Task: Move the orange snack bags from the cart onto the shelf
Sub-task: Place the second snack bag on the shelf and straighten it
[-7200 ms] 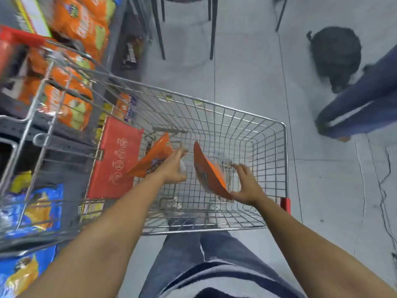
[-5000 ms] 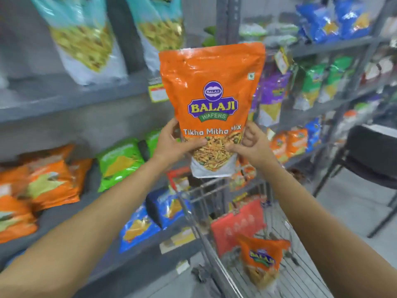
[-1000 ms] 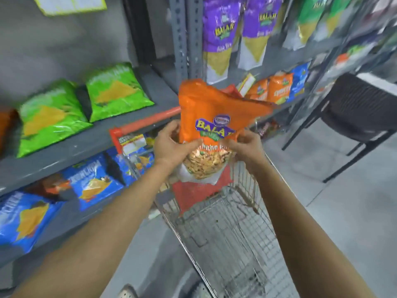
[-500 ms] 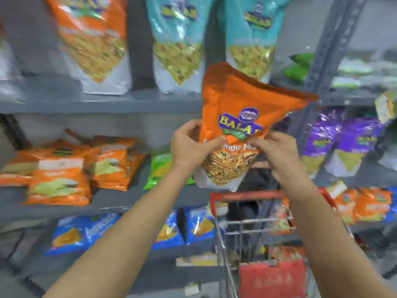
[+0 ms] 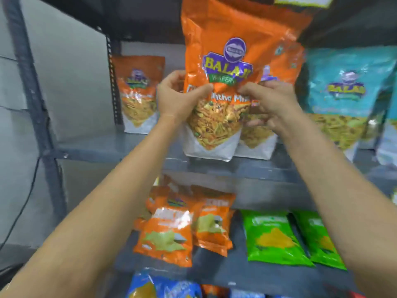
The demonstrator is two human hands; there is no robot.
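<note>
I have the orange snack bag upright in front of me, its printed face toward me and its white bottom edge right at the front lip of the grey shelf; whether it rests on the metal I cannot tell. My left hand is clamped on the bag's left edge at about mid-height, thumb across the front and fingers curled behind. My right hand grips the right edge at the same height, thumb on the front, the other fingers wrapped round the side. The top of the bag reaches up to the underside of the dark board above.

Directly behind it, touching or nearly so, stands a second orange bag of the same kind, mostly covered by the one I hold and by my right hand. Further left on the same shelf, well apart, a third orange bag stands upright against the back wall beside the perforated upright post. To the right a teal bag stands on the same level.

On the shelf below lie small orange packets in a loose overlapping heap, then two green packets side by side to the right. Blue packets show at the bottom edge, blurred
</note>
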